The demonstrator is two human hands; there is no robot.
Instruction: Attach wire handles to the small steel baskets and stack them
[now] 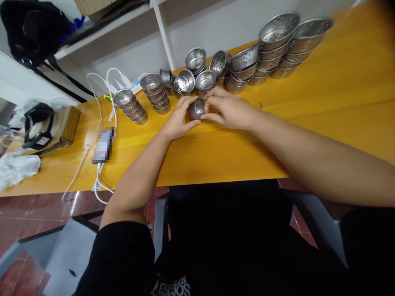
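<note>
A small perforated metal ball [196, 108], with a seam across it, sits between my hands above the wooden table [197, 156]. Fingers and thumb of my left hand [180, 119] wrap round its left side. My right hand [224, 107] pinches at its right edge; a thin wire or chain seems to run from those fingers, though its ends are hard to make out. Just behind stand perforated metal cups [205, 80], some stacked and some tilted. A thin dark wire piece [260, 105] lies right of my right hand.
Stacked cups [133, 107] stand at the left, taller stacks of larger cups [279, 31] at the back right. A phone [104, 146] with white cables lies left of my left arm. Headphones [38, 125] rest by a cardboard box [69, 127]. Shelving is behind the table.
</note>
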